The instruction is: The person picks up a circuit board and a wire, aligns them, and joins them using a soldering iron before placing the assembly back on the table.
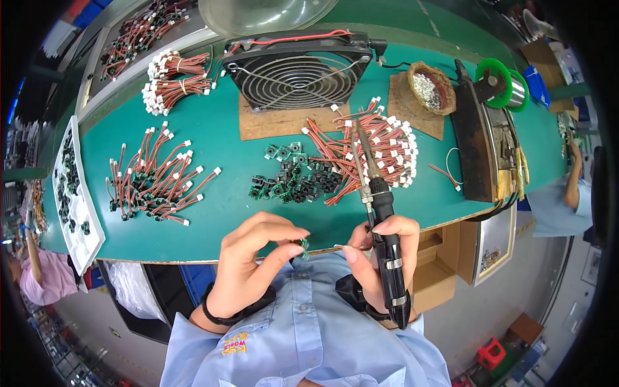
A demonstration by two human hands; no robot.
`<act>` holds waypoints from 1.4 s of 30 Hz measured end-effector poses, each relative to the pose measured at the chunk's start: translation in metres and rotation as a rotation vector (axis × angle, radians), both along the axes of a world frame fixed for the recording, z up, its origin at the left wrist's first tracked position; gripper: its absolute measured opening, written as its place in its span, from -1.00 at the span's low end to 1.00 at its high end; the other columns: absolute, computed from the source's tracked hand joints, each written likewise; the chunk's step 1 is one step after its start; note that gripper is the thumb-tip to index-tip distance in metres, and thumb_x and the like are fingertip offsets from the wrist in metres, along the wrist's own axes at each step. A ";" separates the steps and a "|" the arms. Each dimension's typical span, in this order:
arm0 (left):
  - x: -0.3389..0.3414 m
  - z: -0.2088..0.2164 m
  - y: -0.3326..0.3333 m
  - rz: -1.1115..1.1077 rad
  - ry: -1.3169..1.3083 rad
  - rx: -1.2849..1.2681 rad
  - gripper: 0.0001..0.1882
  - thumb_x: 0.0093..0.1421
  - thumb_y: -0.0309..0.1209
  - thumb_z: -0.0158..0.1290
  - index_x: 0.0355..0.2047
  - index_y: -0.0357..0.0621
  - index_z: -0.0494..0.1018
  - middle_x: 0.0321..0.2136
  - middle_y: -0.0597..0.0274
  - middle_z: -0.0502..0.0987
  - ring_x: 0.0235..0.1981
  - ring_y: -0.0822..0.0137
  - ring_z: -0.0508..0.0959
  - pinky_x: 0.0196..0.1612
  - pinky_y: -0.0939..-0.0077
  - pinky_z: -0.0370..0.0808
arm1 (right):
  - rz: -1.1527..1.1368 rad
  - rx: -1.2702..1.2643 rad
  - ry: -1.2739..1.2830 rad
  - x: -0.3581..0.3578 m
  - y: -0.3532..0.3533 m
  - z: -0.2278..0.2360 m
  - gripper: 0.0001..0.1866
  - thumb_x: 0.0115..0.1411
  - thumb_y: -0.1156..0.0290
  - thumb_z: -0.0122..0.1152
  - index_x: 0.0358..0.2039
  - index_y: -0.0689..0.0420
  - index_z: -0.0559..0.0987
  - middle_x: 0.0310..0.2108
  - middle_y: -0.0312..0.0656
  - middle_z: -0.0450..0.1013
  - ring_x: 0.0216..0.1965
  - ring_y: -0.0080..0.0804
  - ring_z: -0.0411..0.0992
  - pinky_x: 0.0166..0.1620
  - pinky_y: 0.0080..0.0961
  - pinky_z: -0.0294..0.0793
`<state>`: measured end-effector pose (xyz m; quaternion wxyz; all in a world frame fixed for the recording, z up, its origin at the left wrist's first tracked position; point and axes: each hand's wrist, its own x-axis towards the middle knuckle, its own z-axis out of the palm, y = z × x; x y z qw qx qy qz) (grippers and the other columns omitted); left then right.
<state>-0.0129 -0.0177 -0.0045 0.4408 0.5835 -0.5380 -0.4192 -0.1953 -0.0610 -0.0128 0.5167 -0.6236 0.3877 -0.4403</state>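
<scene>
My left hand (248,258) is closed, pinching a small green circuit board (304,248) between thumb and fingertips above the table's near edge. My right hand (367,271) is wrapped round a black soldering iron (384,209) with a thin metal tube along its side; its tip points away from me. A short reddish wire end seems to show at the right thumb and finger, too small to be sure. Just beyond my hands lies a pile of small green and black circuit boards (293,177). Behind the iron is a heap of red-and-black wires with white connectors (393,151).
A black fan (296,74) stands on a wooden board at the back. Wired boards (155,180) lie at left, beside a white tray (90,238). Bundled wires (174,87) sit behind. At right are a bowl (416,71), a solder spool (493,74) and a dark metal stand (474,142).
</scene>
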 end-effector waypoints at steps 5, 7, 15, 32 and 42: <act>-0.004 0.017 -0.009 0.003 0.639 0.163 -0.83 0.10 -0.50 0.06 -0.28 -0.28 0.41 -0.37 0.07 0.47 -0.34 0.30 0.47 -0.25 0.48 0.42 | -0.037 0.128 -0.153 0.008 0.000 0.010 -0.52 -0.13 0.68 0.29 -0.23 0.10 0.27 -0.50 -0.24 0.45 -0.47 -0.50 0.33 -0.26 -0.53 0.22; -0.004 0.019 -0.011 0.002 0.847 0.288 -0.81 0.13 -0.46 0.05 -0.26 -0.28 0.38 -0.36 0.06 0.46 -0.31 0.28 0.47 -0.24 0.48 0.40 | -0.024 0.115 -0.154 0.009 0.000 0.011 -0.51 -0.13 0.68 0.30 -0.23 0.10 0.28 -0.50 -0.25 0.46 -0.47 -0.51 0.34 -0.27 -0.53 0.21; 0.000 -0.002 -0.006 -0.108 1.014 0.171 -0.82 0.18 -0.55 -0.02 -0.21 -0.31 0.31 -0.25 0.07 0.45 -0.21 0.34 0.48 -0.13 0.48 0.41 | 0.108 -0.105 0.001 0.012 -0.006 0.015 -0.53 -0.02 0.65 0.23 -0.20 0.07 0.18 -0.44 -0.13 0.40 -0.45 -0.53 0.38 -0.46 -0.70 0.35; -0.002 -0.003 -0.008 -0.155 1.025 0.187 -0.80 0.18 -0.47 0.00 -0.23 -0.29 0.30 -0.27 0.07 0.45 -0.23 0.38 0.44 -0.12 0.47 0.34 | 0.068 -0.290 0.045 0.016 -0.011 0.020 -0.54 -0.17 0.60 0.33 -0.28 0.03 0.32 -0.48 -0.39 0.47 -0.52 -0.56 0.33 -0.23 -0.46 0.04; -0.004 -0.004 -0.008 -0.143 1.012 0.184 -0.79 0.19 -0.46 0.00 -0.22 -0.29 0.29 -0.29 0.12 0.43 -0.25 0.42 0.42 -0.14 0.50 0.32 | -0.040 -0.305 -0.033 0.020 -0.011 0.016 -0.56 -0.30 0.62 0.35 -0.34 0.03 0.44 -0.46 -0.47 0.43 -0.64 -0.53 0.19 -0.36 -0.52 0.04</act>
